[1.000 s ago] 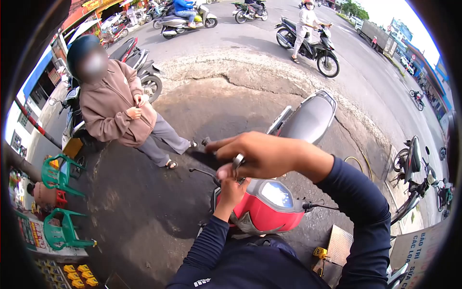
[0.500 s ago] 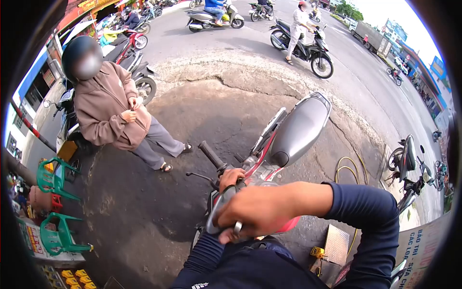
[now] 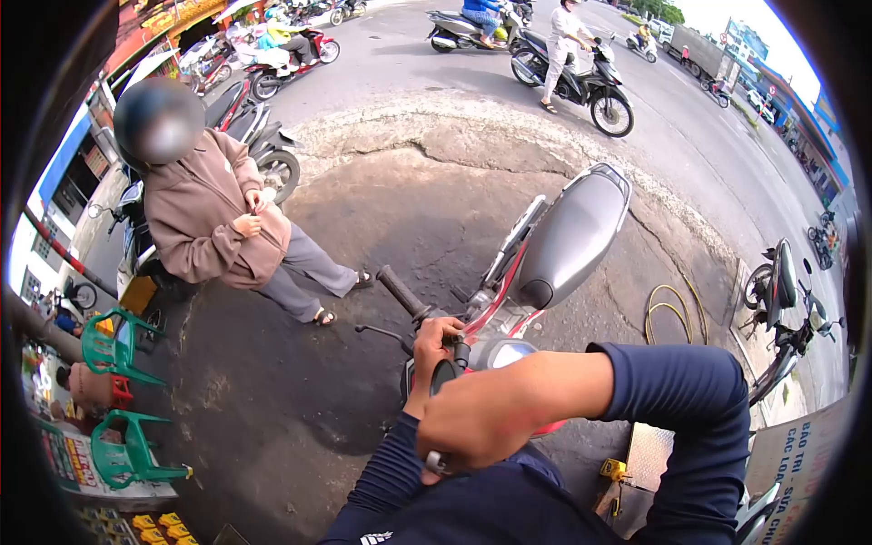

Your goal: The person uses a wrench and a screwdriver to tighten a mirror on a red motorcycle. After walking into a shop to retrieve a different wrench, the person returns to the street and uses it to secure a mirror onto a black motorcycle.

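A red and silver motorcycle (image 3: 495, 341) stands in front of me, its grey seat (image 3: 578, 238) pointing away toward the road. My left hand (image 3: 434, 350) is closed around the handlebar, just inboard of the black rubber grip (image 3: 400, 291) and the lever (image 3: 381, 334). Crossing in front of it, my right hand (image 3: 495, 413) is closed over a dark rear-view mirror (image 3: 443, 374), of which only an edge shows. A silver ring (image 3: 436, 461) is visible at its fingers. The right hand hides much of the mirror and its mounting.
A person (image 3: 213, 204) in a brown jacket and helmet stands to the left. Green plastic chairs (image 3: 123, 454) are beyond my left side. A yellow hose (image 3: 672, 313) and a metal plate (image 3: 649, 454) lie to the right. Motorbikes (image 3: 577, 82) pass along the road.
My right hand has swung over, and the mirror has turned, now showing only a dark edge between my hands. The left hand stays at the handlebar. The view has shifted slightly.
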Demonstrator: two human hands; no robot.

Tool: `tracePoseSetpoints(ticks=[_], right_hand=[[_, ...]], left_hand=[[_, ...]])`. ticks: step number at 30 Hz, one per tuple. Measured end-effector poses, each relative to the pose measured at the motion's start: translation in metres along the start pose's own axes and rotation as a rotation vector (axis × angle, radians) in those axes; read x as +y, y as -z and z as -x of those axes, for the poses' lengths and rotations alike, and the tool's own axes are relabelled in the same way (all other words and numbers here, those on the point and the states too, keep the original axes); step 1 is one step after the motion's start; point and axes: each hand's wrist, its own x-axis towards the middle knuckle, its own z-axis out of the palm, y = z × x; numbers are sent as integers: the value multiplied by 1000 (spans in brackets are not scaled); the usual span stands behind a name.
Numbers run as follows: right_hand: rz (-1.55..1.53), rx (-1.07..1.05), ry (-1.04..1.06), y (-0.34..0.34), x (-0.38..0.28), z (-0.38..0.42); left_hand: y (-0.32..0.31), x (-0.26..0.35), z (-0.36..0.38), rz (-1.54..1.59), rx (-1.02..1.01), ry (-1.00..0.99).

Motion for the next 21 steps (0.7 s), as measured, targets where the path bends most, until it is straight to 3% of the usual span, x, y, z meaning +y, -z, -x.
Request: tracePoseSetpoints(ticks=[1, 3, 4, 6, 9, 11, 12, 13, 14, 15, 16, 18, 20, 21], right_hand=[[-1, -214, 5, -20, 4, 14], [156, -226, -420, -44, 28, 59], [238, -37, -611, -39, 45, 83], [432, 357, -747, -10, 101, 104], [-14, 759, -213, 41, 115, 44], [-105, 834, 183, 28, 87, -29], [-118, 530, 132, 29, 48, -36], [-41, 371, 176, 19, 25, -33], [159, 69, -20, 16, -3, -16], [128, -130, 87, -1, -2, -1], [107, -259, -62, -36, 16, 12], [296, -111, -501, -43, 43, 63], [414, 178, -750, -17, 90, 96], [430, 308, -741, 10, 99, 95]], left_hand=[[7, 18, -8, -142, -50, -69], [11, 24, -11, -153, -82, -163], [11, 22, -12, -125, -77, -135], [9, 18, -6, -72, -53, -68], [8, 12, 0, -132, -94, 209], [6, 11, 0, -90, -66, 151], [5, 13, -2, -87, -51, 95], [6, 14, -8, -84, -36, 34], [6, 15, -10, -80, -23, -19], [8, 18, -6, -77, -14, -59], [11, 25, -9, -150, -21, -89], [11, 20, -6, -99, -59, -106], [8, 19, -4, -89, -34, -70], [8, 20, -2, -126, -38, -11]])
